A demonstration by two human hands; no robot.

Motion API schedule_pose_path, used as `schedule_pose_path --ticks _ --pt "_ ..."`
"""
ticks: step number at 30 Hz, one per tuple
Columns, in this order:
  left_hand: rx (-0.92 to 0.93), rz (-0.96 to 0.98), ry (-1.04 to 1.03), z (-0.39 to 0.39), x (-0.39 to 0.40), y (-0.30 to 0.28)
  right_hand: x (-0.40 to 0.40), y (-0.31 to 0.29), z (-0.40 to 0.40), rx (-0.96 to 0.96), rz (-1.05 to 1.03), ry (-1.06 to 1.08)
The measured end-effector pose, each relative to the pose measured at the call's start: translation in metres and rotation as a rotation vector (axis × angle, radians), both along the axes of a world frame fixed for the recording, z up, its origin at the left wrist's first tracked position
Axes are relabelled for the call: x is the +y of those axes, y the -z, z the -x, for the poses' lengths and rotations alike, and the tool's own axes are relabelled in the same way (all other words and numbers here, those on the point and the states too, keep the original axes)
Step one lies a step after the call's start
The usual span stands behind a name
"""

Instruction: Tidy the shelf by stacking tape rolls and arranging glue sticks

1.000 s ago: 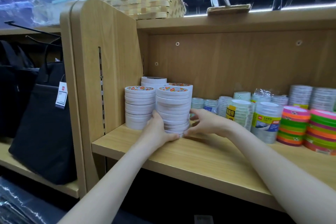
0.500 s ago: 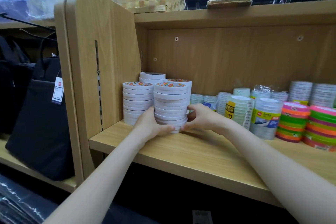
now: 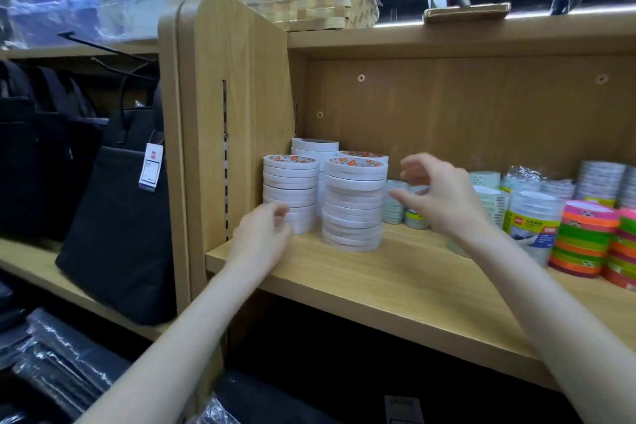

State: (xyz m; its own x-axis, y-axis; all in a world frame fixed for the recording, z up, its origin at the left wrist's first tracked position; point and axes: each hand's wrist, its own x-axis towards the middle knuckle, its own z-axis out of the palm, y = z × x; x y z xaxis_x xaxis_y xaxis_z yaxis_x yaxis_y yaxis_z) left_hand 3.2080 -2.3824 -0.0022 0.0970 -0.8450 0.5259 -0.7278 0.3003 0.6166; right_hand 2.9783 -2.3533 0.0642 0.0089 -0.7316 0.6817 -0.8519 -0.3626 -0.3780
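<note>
A wooden shelf (image 3: pixel 395 282) stands in front of me, with a dark bag (image 3: pixel 117 217) hanging off to the left. Two front stacks of white tape rolls sit at the shelf's left end: the left stack (image 3: pixel 290 194) and the right stack (image 3: pixel 354 203), just beside each other. My left hand (image 3: pixel 263 237) is by the left stack's base, fingers loosely curled, blurred. My right hand (image 3: pixel 444 196) hovers right of the right stack, fingers spread, holding nothing.

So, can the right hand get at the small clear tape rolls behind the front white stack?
Probably yes. The right hand hovers open just right of the front white stack, and the small clear tape rolls lie beside its fingers, nothing between.
</note>
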Motion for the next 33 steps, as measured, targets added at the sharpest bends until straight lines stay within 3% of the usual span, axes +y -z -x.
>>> schedule_pose_path --ticks 3,6,10,13,16,21,23,27,30,33 --pt "-0.049 -0.019 -0.076 -0.025 0.004 0.003 0.018 -0.009 -0.032 0.014 0.121 -0.215" --pt "-0.094 -0.019 -0.049 -0.030 0.005 0.004 0.007 -0.017 -0.073 0.275 0.039 -0.338" --pt "-0.227 -0.007 -0.003 -0.034 0.005 0.010 -0.024 -0.005 -0.117 0.607 -0.020 -0.252" --pt "-0.268 -0.065 0.044 -0.034 0.000 0.007 -0.030 0.018 -0.130 0.777 0.180 -0.100" --pt "-0.302 -0.133 0.096 -0.034 -0.006 0.004 -0.032 0.029 -0.127 0.796 0.340 -0.045" --pt "-0.306 -0.214 0.102 -0.035 -0.009 0.001 -0.032 0.037 -0.122 0.751 0.182 -0.086" --pt "-0.159 -0.213 0.125 -0.035 -0.008 0.000 -0.033 0.042 -0.120 0.710 0.099 -0.169" --pt "0.306 -0.216 0.302 -0.033 -0.002 -0.006 -0.031 0.051 -0.111 0.475 -0.095 -0.204" --pt "0.357 -0.251 0.385 -0.029 -0.003 -0.008 -0.027 0.050 -0.113 0.384 -0.222 -0.209" --pt "0.285 -0.238 0.337 -0.025 -0.009 -0.007 -0.024 0.050 -0.120 0.284 -0.346 -0.226"
